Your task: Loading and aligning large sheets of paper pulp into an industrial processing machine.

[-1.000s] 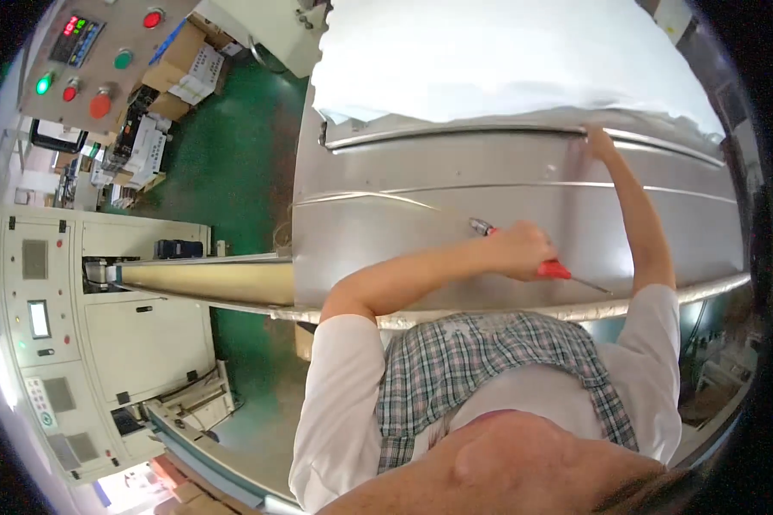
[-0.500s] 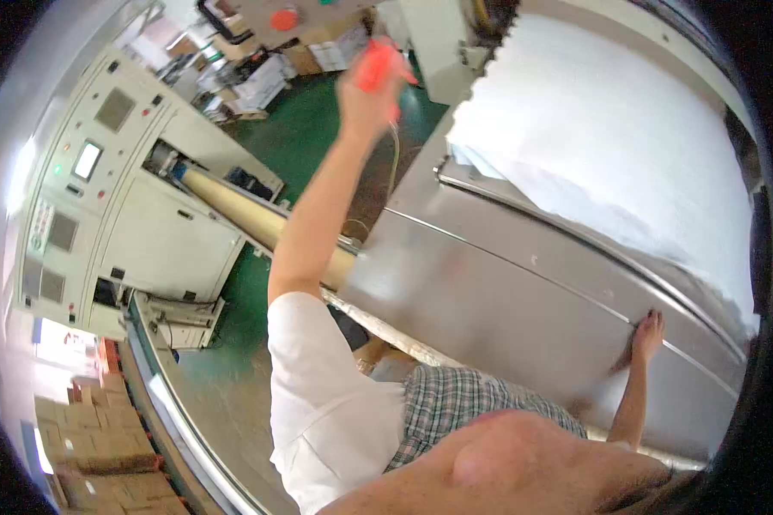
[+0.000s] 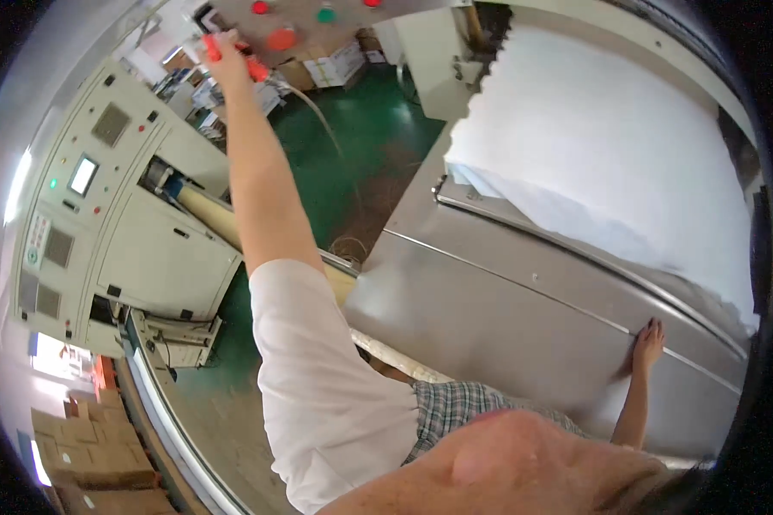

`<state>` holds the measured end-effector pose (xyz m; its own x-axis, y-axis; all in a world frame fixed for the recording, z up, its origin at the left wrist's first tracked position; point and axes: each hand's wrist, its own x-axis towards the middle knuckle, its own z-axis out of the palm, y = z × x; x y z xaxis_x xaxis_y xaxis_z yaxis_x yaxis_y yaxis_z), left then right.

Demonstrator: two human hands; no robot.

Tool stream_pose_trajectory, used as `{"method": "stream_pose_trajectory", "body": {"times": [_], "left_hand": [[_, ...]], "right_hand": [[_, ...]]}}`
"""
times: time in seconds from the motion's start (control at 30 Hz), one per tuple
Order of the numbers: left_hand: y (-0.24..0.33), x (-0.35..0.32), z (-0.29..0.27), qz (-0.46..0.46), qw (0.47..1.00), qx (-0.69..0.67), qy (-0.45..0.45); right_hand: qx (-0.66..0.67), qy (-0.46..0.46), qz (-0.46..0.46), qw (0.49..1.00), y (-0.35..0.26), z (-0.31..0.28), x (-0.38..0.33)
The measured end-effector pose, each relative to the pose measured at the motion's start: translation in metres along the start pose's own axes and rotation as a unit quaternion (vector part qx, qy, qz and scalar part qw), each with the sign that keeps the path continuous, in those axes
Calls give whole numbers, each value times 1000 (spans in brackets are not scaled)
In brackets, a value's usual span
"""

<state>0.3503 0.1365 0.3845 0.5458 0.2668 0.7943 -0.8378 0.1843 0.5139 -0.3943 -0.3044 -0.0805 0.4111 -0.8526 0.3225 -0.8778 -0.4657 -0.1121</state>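
Note:
My left arm stretches up to the far left, and my left hand (image 3: 225,64) is closed around a red air gun (image 3: 256,69). A thin pale hose (image 3: 324,120) trails from the gun toward the floor. Just beyond that hand is a grey panel (image 3: 335,33) with red and green buttons. On the right, my right hand (image 3: 649,345) rests flat on the metal table (image 3: 489,300), fingers extended by a seam. Past it lies a white sheet material (image 3: 601,146) with a wavy left edge, on the machine bed behind a metal bar.
A cream control cabinet (image 3: 167,262) with a small screen stands on the left. A long yellowish roller (image 3: 210,215) runs from it to the table. Cardboard boxes (image 3: 99,446) are stacked at lower left, with more boxes (image 3: 335,67) at the back on the green floor.
My left hand has swung left and farther out with the red air gun, up to the button panel. The hose has followed. My right hand has stayed on the table.

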Motion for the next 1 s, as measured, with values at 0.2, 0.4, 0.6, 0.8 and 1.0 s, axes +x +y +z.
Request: {"method": "stream_pose_trajectory", "body": {"times": [0.2,0.4,0.6,0.8,1.0], "left_hand": [[62,-102,3,63,986,149,42],[212,-271,49,57,946,-175,-268],[311,-331,26,-54,848,-430,-304],[322,-306,52,-140,654,-659,-345],[314,-298,39,-259,499,-755,-338]], "right_hand": [[-20,-5,-2,1000,-24,-21,8],[15,-5,10,1000,-29,-18,9],[28,-12,35,999,-50,-28,8],[39,-27,79,996,-34,-38,5],[37,19,51,998,-41,-37,4]]}}
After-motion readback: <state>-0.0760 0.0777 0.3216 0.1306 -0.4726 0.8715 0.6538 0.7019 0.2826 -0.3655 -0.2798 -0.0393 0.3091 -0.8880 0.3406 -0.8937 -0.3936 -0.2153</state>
